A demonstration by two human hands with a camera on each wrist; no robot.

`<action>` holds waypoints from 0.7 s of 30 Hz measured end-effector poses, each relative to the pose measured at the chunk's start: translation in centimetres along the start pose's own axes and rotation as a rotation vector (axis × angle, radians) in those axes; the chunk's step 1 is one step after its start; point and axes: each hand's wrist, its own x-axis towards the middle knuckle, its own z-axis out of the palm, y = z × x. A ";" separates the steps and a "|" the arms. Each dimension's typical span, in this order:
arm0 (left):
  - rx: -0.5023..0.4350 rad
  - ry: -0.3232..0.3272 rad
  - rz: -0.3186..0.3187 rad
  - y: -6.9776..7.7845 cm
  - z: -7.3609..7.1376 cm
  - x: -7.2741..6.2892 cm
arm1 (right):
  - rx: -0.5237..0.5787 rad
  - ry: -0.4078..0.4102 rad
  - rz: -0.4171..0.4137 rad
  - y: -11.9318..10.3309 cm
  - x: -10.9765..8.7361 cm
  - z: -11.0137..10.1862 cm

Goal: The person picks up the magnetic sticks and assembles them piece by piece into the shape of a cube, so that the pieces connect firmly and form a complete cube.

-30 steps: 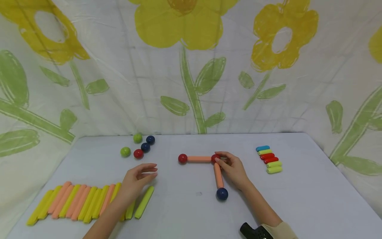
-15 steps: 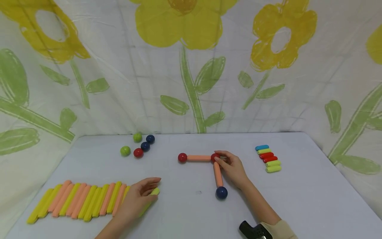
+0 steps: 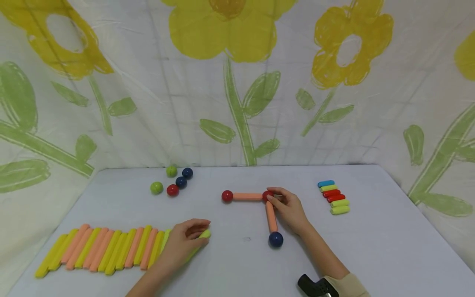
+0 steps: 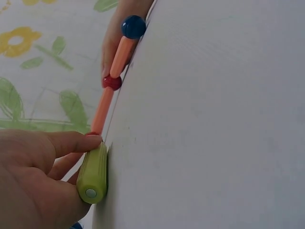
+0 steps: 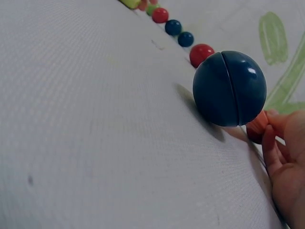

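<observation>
One dotted stick end [image 4: 90, 193], left-wrist only

No text, label, brand or number can be read. Taking the dark blue ball [image 3: 276, 239] as the landmark: to its left, a small faint mark [image 3: 246, 239] shows on the counter [image 3: 230, 268], too indistinct to make out as a letter or sign. Below it and to its right, the black device [image 3: 315, 286] at the sleeve cuff [image 3: 350, 285] has a tiny pale patch at the frame's lower edge, too small and cut off to read.
</observation>
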 end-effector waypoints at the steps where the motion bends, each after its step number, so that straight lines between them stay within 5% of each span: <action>1: -0.006 0.002 0.014 0.1 0.3 0.2 | 0.000 0.002 0.002 0.0 0.0 0.0; 10: 0.140 0.061 0.142 0.8 2.6 2.5 | 0.016 -0.002 0.013 0.3 0.0 -0.1; 21: 0.196 0.110 0.120 1.0 2.8 3.2 | 0.014 -0.005 -0.005 0.2 0.0 -0.1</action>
